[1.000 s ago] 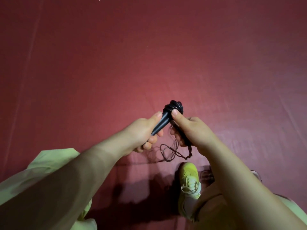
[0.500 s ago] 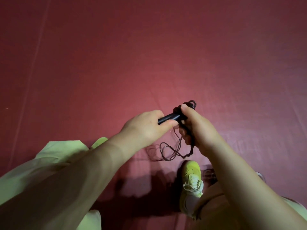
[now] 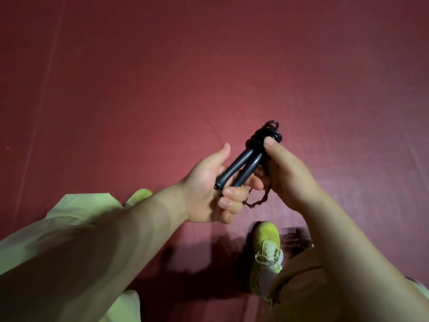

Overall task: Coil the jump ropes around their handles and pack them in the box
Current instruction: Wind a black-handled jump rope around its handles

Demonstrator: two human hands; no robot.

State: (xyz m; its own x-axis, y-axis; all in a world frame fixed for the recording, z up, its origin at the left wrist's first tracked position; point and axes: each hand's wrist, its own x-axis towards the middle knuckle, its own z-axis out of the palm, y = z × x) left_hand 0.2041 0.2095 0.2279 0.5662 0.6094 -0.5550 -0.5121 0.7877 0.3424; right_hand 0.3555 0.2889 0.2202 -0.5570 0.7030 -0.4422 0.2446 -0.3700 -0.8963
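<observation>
Right between my two hands sit the two dark handles (image 3: 241, 167) of the jump rope, side by side and tilted, their far ends bound by black rope coils (image 3: 264, 135). My left hand (image 3: 209, 189) holds the near ends of the handles, its fingers curled round them from below while the thumb stands straight up beside them. My right hand (image 3: 287, 173) grips the bundle just beside the coils, thumb tip pressed against the wraps, fingers curled behind where I cannot see them. A short tail of rope (image 3: 257, 202) dangles just below the handles, between both hands. Under the handles lies the dark red floor (image 3: 209, 66). Nearer me than the handles, my yellow-green shoe (image 3: 267, 249) rests on that floor, with pale green trousers (image 3: 76, 212) to its left. No writing shows on the handles.
</observation>
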